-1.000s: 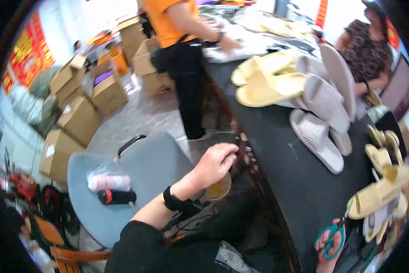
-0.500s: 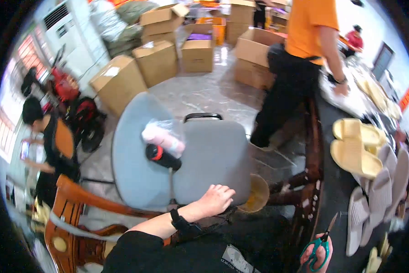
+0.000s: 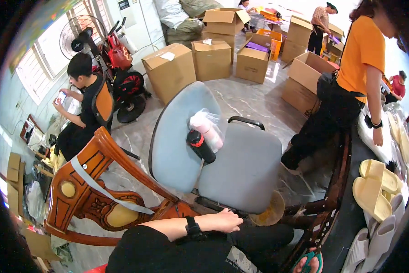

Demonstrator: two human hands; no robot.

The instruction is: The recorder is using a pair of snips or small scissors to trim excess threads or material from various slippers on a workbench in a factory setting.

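Marble-look floor (image 3: 259, 100), glossy grey w/ veins, cardboard boxes (image 3: 170, 68) stacked behind the grey office chair (image 3: 241, 168). Chair = landmark: padded fabric seat + rounded backrest, pale blue-grey, black curved armrest at its far side. Left hand (image 3: 225, 221) rests at chair's near seat edge, palm down, fingers loosely extended, touching the dark edge under the cushion, not gripping anything. Black wristband on that forearm. On the chair, at the seat/backrest joint: black cylindrical bottle (image 3: 201, 146) w/ red ring near cap, lying tilted; just behind it, touching, a roll of pink stuff in crinkly clear plastic bag (image 3: 207, 127). Left of chair: carved wooden chair (image 3: 99, 191), glossy orange-brown, yellow pad, grey strap across. Below chair's front right: round tan woven basket-like thing (image 3: 270, 211) on floor. Right of chair: dark counter (image 3: 350, 218) w/ pale yellow foam slippers (image 3: 375, 189), ribbed grey ones nearer. Right hand (image 3: 307, 265) at bottom edge, only partly seen, fingers in teal scissor handles (image 3: 310, 259); closed around them. Person in orange top (image 3: 361, 50) stands at counter beyond chair.
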